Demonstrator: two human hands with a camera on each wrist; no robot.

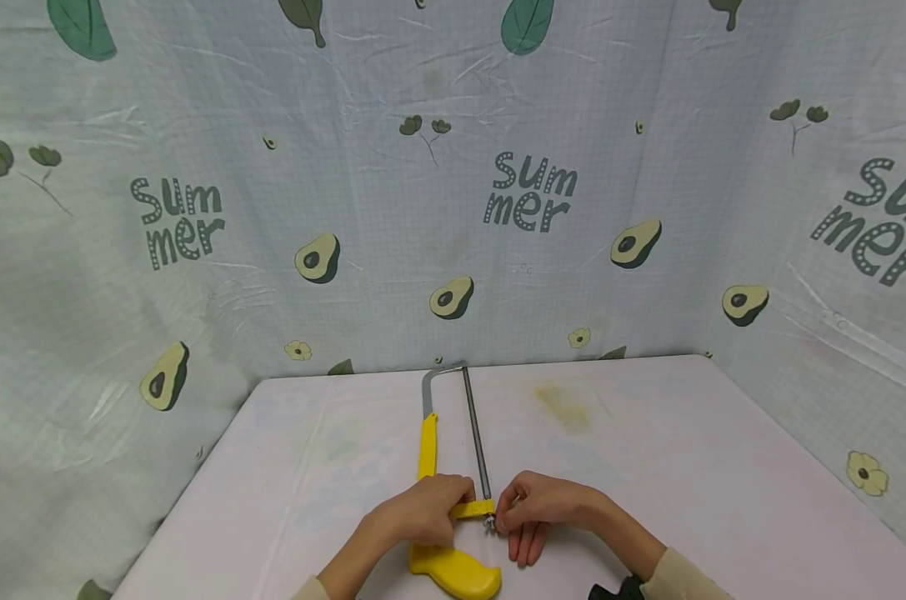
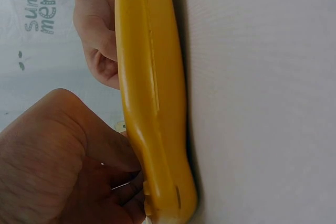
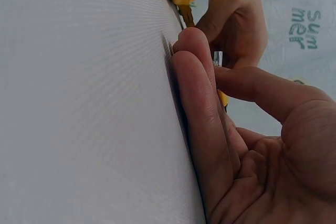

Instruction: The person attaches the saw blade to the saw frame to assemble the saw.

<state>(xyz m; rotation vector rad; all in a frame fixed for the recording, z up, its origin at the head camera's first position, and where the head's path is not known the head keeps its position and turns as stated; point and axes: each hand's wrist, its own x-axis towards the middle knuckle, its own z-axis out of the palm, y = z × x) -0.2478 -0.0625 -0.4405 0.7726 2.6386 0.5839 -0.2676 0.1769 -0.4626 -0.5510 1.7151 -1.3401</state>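
Note:
A hacksaw with a yellow handle (image 1: pixel 463 575) lies on the table, its grey frame end (image 1: pixel 427 392) pointing away from me. The straight grey blade (image 1: pixel 476 433) runs along its right side to a short yellow arm (image 1: pixel 473 509). My left hand (image 1: pixel 422 510) grips the saw around that arm, just beyond the handle. At the arm's right end is a small metal wing nut (image 1: pixel 490 523), pinched by the thumb and forefinger of my right hand (image 1: pixel 550 502). The other right fingers (image 3: pixel 197 98) extend low along the tabletop. In the left wrist view the handle (image 2: pixel 152 77) hides part of both hands.
A white cloth covers the table (image 1: pixel 332 467), with a yellowish stain (image 1: pixel 563 408) towards the back. Printed curtains (image 1: pixel 392 192) with avocados and lettering stand behind and at both sides. A dark object (image 1: pixel 618 589) shows by the right wrist at the bottom edge.

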